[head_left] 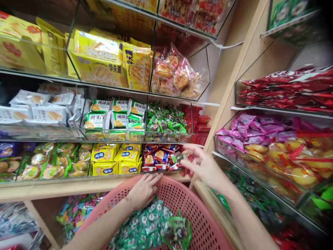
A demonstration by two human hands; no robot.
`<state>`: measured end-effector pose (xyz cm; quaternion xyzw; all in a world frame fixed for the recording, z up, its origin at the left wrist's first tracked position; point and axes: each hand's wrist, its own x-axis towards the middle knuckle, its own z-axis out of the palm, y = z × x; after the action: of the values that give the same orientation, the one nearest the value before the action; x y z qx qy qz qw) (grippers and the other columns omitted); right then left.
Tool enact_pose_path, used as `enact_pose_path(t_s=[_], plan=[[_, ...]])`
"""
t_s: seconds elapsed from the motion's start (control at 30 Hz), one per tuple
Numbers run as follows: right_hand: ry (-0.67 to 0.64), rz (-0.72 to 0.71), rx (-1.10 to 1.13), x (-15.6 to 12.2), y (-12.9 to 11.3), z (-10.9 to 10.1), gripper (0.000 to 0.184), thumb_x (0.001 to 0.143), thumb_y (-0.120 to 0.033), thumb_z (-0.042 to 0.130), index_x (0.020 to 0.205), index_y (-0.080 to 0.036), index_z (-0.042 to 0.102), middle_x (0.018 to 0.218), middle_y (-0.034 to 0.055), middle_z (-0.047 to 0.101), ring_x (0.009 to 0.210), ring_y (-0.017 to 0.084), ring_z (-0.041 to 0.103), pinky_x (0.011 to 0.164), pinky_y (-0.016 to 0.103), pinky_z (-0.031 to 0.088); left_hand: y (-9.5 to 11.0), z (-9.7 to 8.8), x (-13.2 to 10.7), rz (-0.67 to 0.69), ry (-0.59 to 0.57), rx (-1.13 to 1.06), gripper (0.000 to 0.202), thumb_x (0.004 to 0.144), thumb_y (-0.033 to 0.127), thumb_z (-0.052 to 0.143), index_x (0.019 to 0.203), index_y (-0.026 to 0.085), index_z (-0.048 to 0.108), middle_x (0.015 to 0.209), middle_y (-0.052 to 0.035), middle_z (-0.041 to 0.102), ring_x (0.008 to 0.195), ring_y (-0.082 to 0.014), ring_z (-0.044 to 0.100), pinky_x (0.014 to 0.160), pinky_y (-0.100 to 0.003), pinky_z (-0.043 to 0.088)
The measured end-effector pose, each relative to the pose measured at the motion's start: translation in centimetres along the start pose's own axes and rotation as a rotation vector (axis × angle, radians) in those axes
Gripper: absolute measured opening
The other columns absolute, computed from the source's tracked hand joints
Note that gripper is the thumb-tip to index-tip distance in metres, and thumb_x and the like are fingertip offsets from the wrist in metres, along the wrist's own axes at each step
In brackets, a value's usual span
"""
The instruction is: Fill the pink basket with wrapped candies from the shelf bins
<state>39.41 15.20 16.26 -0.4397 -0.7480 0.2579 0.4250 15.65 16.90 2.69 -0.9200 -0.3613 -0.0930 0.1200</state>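
Note:
My left hand (144,191) lies over the far rim of a pink perforated plastic basket (192,198), its fingers hooked across the edge. Inside the basket are many small teal-green wrapped candies (143,225). A clump of larger green-and-dark wrapped candies (178,231) rests on top of them. My right hand (200,163) is raised beyond the basket's right side. Between its fingertips is a small green-and-dark wrapped candy (179,158), somewhat blurred, in front of a bin of red-and-blue wrapped snacks (161,156).
Clear-fronted shelf bins hold yellow waffle packs (101,66), bagged cakes (179,71), white-and-green packets (119,113), green-wrapped candies (166,119) and yellow packets (117,158). A wooden upright (234,76) divides them from purple packets (255,126) on the right. Multicoloured candies (80,211) lie below left.

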Motion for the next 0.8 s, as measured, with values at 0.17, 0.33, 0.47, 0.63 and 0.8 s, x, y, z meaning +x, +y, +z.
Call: enact_pose_path(t_s=[0.17, 0.33, 0.47, 0.63, 0.8], plan=[[-0.436, 0.228, -0.276, -5.3, 4.4, 3.2, 0.042, 0.072, -0.021, 0.062, 0.114, -0.021, 0.055, 0.099, 0.0021, 0.063, 0.089, 0.017, 0.057, 0.083, 0.029, 0.044, 0.0, 0.1, 0.1, 0.002, 0.006, 0.011, 0.013, 0.082, 0.027, 0.056, 0.085, 0.016, 0.063, 0.151, -0.0082, 0.027, 0.129, -0.0260, 0.035, 0.104, -0.042, 0.028], [-0.598, 0.402, -0.400, -7.5, 6.1, 4.3, 0.053, 0.063, -0.010, 0.066, 0.114, -0.019, 0.057, 0.106, 0.0049, 0.061, 0.099, 0.020, 0.056, 0.087, 0.028, 0.041, 0.0, 0.1, 0.0, 0.004, 0.013, 0.006, 0.013, 0.080, 0.027, 0.058, 0.084, 0.016, 0.063, 0.151, -0.0088, 0.027, 0.129, -0.0265, 0.035, 0.104, -0.043, 0.028], [-0.567, 0.374, -0.382, -8.4, 5.7, 3.9, 0.055, 0.065, -0.006, 0.060, 0.118, -0.022, 0.054, 0.119, 0.0051, 0.057, 0.112, 0.020, 0.051, 0.095, 0.028, 0.038, 0.0, 0.1, -0.1, 0.000, 0.021, 0.007, 0.013, 0.081, 0.028, 0.057, 0.083, 0.016, 0.063, 0.150, -0.0087, 0.028, 0.128, -0.0265, 0.036, 0.103, -0.042, 0.029], [-0.588, 0.395, -0.570, -9.2, 6.1, 4.5, 0.061, 0.061, 0.003, 0.054, 0.117, -0.020, 0.056, 0.126, 0.0093, 0.053, 0.120, 0.024, 0.047, 0.102, 0.033, 0.035, 0.0, 0.1, 0.0, -0.001, 0.010, 0.015, 0.013, 0.079, 0.028, 0.059, 0.084, 0.017, 0.063, 0.151, -0.0082, 0.027, 0.128, -0.0265, 0.036, 0.103, -0.043, 0.030], [-0.616, 0.338, -0.707, -9.6, 6.7, 5.4, 0.065, 0.057, 0.006, 0.052, 0.117, -0.018, 0.057, 0.124, 0.0128, 0.055, 0.115, 0.027, 0.053, 0.095, 0.034, 0.043, 0.0, 0.1, -0.1, -0.010, 0.014, 0.002, 0.011, 0.078, 0.026, 0.060, 0.083, 0.017, 0.062, 0.152, -0.0076, 0.025, 0.130, -0.0264, 0.034, 0.104, -0.042, 0.028]])
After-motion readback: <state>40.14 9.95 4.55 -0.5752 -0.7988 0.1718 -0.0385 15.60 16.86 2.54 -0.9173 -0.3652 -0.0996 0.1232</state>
